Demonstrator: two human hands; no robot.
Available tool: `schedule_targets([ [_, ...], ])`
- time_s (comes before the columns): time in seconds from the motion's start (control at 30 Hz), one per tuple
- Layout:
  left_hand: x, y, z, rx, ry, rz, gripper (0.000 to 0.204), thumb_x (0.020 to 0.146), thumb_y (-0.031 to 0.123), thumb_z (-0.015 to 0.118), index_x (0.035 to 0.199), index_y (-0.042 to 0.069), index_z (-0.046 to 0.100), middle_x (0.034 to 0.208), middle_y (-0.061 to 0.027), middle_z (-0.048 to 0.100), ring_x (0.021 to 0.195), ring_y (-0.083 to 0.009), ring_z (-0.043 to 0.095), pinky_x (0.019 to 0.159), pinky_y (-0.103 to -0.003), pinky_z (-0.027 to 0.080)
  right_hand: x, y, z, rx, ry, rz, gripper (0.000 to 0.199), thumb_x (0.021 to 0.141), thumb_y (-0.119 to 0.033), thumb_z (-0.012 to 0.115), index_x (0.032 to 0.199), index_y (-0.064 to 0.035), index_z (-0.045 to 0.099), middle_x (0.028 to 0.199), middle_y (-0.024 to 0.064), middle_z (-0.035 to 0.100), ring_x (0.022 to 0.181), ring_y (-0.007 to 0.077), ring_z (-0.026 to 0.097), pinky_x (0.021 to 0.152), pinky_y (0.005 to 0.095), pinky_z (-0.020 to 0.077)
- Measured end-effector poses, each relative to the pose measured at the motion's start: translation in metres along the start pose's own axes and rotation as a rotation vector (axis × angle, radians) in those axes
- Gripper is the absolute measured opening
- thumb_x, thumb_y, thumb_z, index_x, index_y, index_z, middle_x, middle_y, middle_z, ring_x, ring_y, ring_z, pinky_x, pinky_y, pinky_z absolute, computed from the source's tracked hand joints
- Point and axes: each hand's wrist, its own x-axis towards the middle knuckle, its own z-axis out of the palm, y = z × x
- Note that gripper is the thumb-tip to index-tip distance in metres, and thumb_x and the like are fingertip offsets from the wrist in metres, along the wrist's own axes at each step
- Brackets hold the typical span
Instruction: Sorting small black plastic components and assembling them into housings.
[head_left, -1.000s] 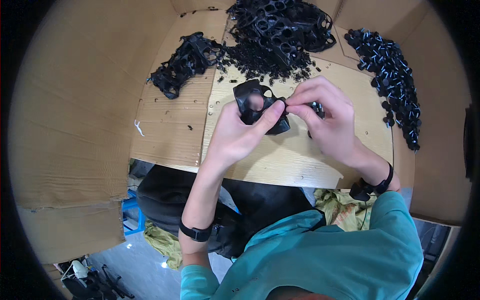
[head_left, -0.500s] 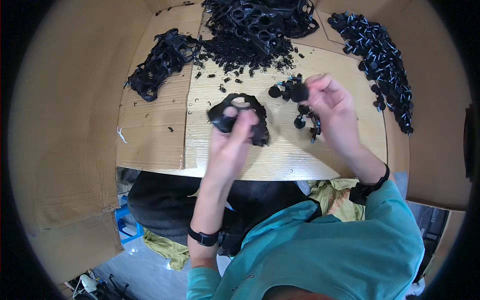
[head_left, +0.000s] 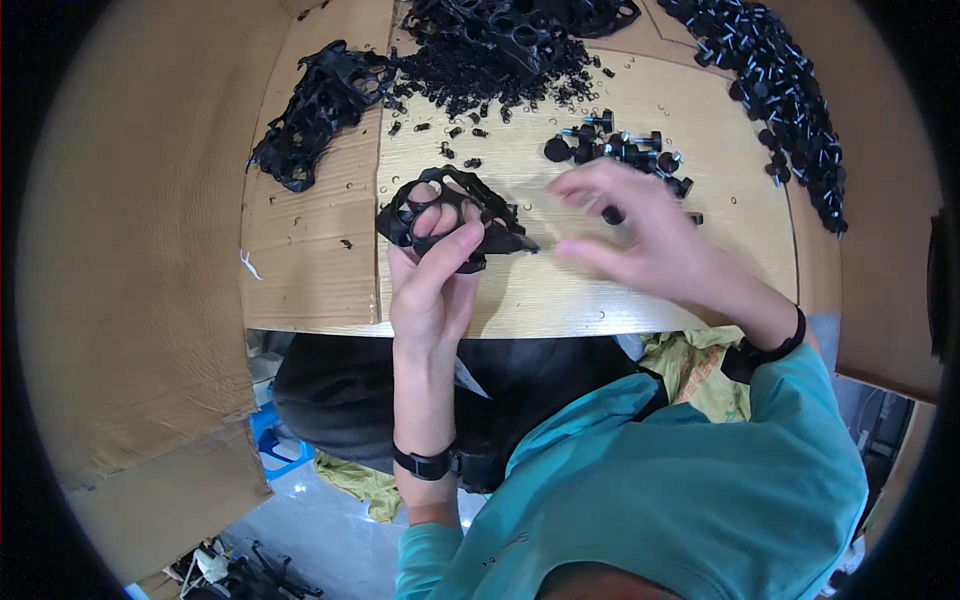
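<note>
Cardboard walls (head_left: 150,250) are ranged around a pale wooden surface (head_left: 520,310), across which small black clips (head_left: 460,85) are heaped toward the back. Over its left part, a black perforated piece (head_left: 493,243) is raised, clamped between the thumb and fingers of the left hand (head_left: 430,292), with fingers seen through its holes. Thumb and fingers of the right hand (head_left: 655,240), slightly blurred, are spread apart, with nothing seen between them. A small bluish tip is shown at the piece's right end, just short of that hand. Beside and beyond the right hand, black-headed screws (head_left: 630,153) are loosely grouped; they could be scattered by the knuckles if the hand were swung too low. Thin and apparently pliable, the webs of the piece could be torn if tugged hard against a firm grip, and whatever is lodged at the bluish tip could be flung loose by a sudden release. Small rings (head_left: 602,315) are strewn about, and could be swept off the front edge if brushed by a forearm.
</note>
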Motion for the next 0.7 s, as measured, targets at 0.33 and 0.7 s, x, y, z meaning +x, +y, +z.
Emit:
schedule_targets([
  [0.33, -0.005, 0.008, 0.014, -0.174, 0.263, -0.002, 0.032, 0.086, -0.006, 0.055, 0.113, 0.008, 0.047, 0.084, -0.0013, 0.048, 0.075, -0.0099, 0.046, 0.061, -0.025, 0.044, 0.019, -0.003, 0.038, 0.495, -0.186, 0.002, 0.049, 0.083, -0.004, 0.066, 0.129, -0.0002, 0.050, 0.107, 0.0171, 0.066, 0.100, 0.0253, 0.066, 0.089, 0.0356, 0.0541],
  [0.7, -0.014, 0.025, 0.012, 0.726, 0.045, -0.012, 0.025, 0.080, 0.005, 0.075, 0.096, 0.003, 0.057, 0.093, -0.0015, 0.057, 0.082, -0.0070, 0.053, 0.073, -0.022, 0.043, 0.022, -0.003, 0.017, 0.090, 0.100, -0.136, 0.041, 0.082, 0.000, 0.062, 0.122, -0.0021, 0.056, 0.091, 0.0191, 0.068, 0.085, 0.0302, 0.070, 0.074, 0.0379, 0.0565],
])
